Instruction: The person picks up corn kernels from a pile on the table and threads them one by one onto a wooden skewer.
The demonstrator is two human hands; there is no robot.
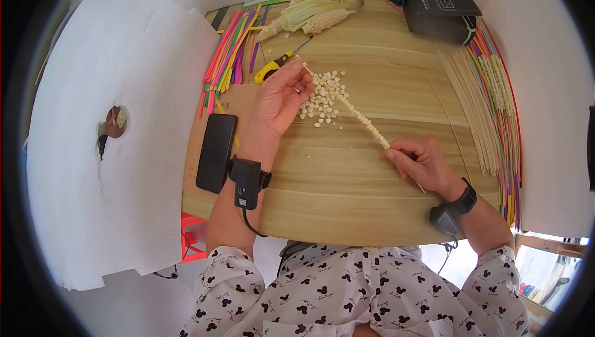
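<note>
A thin wooden skewer (356, 113) slants across the middle of the table, with corn kernels threaded along much of its length. My right hand (421, 162) grips it near its lower end, and a bare piece of stick pokes out below the fingers. At the upper tip, my left hand (282, 96) is pinched around a small pale corn kernel (305, 65), partly hidden by the fingers. Loose corn kernels (320, 103) lie in a pile beneath the skewer, beside my left hand.
Corn cobs with husks (316, 13) lie at the back. A yellow-black screwdriver (273, 68), coloured sticks (232, 49) and a phone (216, 151) are left. Bare skewers (470, 111), kernel-filled skewers (497, 83) and a black box (441, 18) are right. White panels (118, 182) flank the table.
</note>
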